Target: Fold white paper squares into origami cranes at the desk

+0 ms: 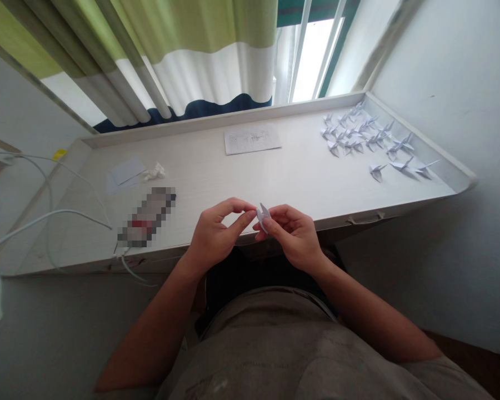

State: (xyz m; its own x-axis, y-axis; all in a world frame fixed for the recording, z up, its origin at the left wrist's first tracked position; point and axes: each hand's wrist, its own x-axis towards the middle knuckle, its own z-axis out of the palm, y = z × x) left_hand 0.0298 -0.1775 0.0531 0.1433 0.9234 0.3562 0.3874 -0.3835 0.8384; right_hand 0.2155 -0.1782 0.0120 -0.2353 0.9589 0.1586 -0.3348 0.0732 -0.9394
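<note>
A small white paper crane [264, 214] is held up at the desk's front edge, its pointed parts sticking upward. My left hand [219, 228] pinches its left side between thumb and forefinger. From the other side, my right hand [290, 230] grips the crane's body, thumb on top and fingers curled behind. The fingers hide part of the folded paper. Several finished white paper cranes [352, 133] stand grouped on the right end of the desk.
On the white desk [195, 178] lie a printed paper [252, 140], blank paper sheets [127, 171], a crumpled tissue [154, 171] and a pixelated dark object [148, 216]. White cables [45, 216] hang at left. Raised rims border the desk's back and sides. Curtains [208, 55] hang behind.
</note>
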